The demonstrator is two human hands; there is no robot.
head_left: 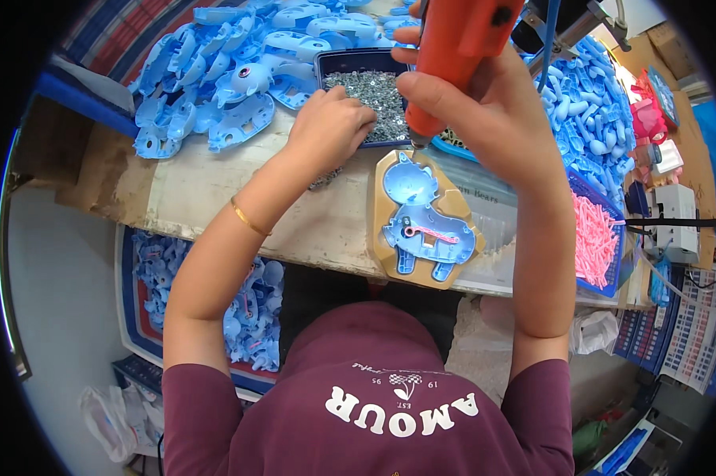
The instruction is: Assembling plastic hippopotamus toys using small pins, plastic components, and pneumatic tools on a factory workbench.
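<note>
My right hand point(485, 95) is wrapped tight around the orange electric screwdriver point(453, 55), fingers fully closed on its body, bit pointing down at the top edge of the blue plastic shell point(423, 222). The shell lies flat in the tan jig point(390, 246) on the counter point(215, 206), a pink lever part point(436, 236) seated inside it. My left hand point(330, 119) is down in the dark tray of small screws point(370, 87), fingers curled and pinched into the pile; cannot tell whether a screw is actually caught.

Risks, as I judge them: the bit hangs near the shell's upper rim, so a tilted driver could slip off a screw head and gouge the plastic. The jig overhangs the counter's near edge, so hard downward pressure might tip it. Grabbing several screws at once could drop some into the shell. A pile of loose blue shells point(223, 71) sits just behind the tray, with a bin of pink parts point(596, 238) to the right.
</note>
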